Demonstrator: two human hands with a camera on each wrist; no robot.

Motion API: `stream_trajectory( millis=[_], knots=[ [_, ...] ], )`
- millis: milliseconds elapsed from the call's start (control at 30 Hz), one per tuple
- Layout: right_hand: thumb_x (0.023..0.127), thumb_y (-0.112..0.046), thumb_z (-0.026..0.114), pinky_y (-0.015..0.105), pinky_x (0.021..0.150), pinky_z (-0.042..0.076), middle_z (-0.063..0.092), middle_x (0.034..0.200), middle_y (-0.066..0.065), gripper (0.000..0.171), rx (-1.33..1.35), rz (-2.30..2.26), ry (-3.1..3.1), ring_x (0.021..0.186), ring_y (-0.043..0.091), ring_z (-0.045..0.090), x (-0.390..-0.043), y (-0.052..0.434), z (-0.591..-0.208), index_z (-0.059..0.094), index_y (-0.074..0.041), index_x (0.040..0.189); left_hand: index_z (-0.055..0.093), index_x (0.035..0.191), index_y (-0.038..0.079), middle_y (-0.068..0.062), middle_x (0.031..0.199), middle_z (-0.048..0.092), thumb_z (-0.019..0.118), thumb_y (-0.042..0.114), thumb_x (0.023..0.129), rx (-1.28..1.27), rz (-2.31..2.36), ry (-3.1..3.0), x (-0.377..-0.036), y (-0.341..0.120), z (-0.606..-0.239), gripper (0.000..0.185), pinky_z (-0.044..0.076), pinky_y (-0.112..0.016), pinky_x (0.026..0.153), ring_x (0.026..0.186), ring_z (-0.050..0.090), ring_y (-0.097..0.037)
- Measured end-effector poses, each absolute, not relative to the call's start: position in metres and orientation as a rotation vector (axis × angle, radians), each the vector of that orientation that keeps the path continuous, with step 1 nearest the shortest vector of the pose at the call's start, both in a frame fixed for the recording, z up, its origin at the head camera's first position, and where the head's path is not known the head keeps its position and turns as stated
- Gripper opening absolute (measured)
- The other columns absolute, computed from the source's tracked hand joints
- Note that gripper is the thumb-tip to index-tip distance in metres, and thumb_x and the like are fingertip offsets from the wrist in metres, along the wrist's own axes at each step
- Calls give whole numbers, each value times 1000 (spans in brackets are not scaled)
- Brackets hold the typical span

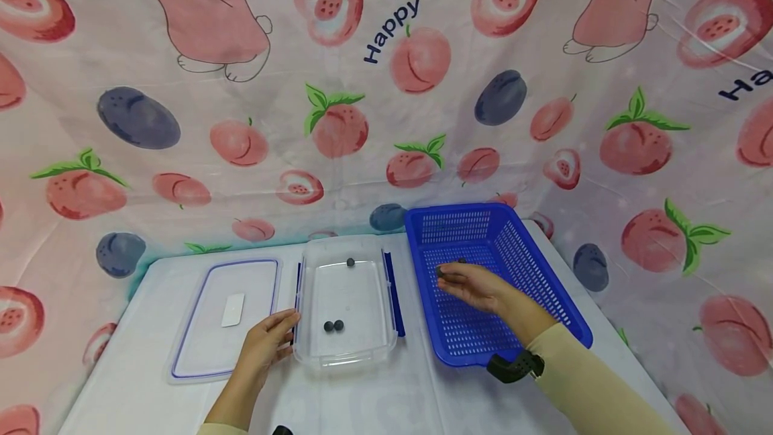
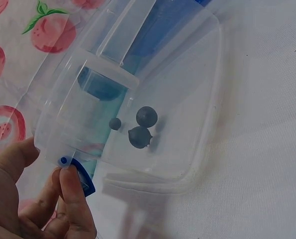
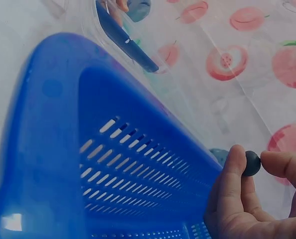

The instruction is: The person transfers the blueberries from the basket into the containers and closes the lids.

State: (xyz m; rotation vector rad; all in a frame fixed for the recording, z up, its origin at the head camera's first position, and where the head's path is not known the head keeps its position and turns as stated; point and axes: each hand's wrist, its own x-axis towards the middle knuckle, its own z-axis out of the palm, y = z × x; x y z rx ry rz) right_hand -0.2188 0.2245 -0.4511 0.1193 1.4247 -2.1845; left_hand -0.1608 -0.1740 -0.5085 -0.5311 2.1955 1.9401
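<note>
My right hand [image 1: 474, 287] pinches a small dark blueberry [image 3: 252, 164] between thumb and fingertips, over the blue plastic basket [image 1: 423, 301]. Another dark berry [image 1: 461, 261] shows in the basket just behind that hand. At the left side of a clear plastic container [image 1: 347, 359], my left hand [image 1: 270, 337] holds its blue side latch [image 2: 83, 177] between thumb and fingers. Inside the container, two blueberries [image 2: 146, 117] lie side by side near the front, and a third [image 1: 351, 262] is toward the back.
The container's clear lid [image 1: 202, 348] with a blue seal lies flat at the left, a white rectangle on it. A second blue latch [image 1: 394, 294] hangs on the container's right side, beside the basket. A fruit-print cloth [image 1: 374, 106] rises behind the white table [image 1: 410, 395].
</note>
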Motion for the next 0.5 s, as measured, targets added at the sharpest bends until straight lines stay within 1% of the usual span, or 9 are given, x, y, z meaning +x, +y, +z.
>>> stream_trajectory(
  millis=[233,367,500],
  knots=[
    [101,-4,48,25,90,55,60,104,9,17,80,-2169,1466,96,16,63,-218,218,-449,65,-6,98,56,135,-1,0,97,61,67,31,94,-533,1944,2194,-160,-173,-507,53,55,-21,67,83,56,-12],
    [102,-4,49,25,89,55,60,105,9,14,93,-2161,1492,97,17,62,-217,213,-448,63,-5,102,56,134,-1,-1,98,61,68,31,94,-523,1947,2196,-160,-173,-507,53,55,-21,66,83,56,-12],
    [101,-4,49,25,88,56,59,104,8,12,120,-2160,1506,96,17,62,-217,209,-447,60,-4,105,56,135,-1,-2,99,61,67,30,94,-522,1943,2202,-160,-173,-507,53,55,-20,66,83,56,-12]
  ],
)
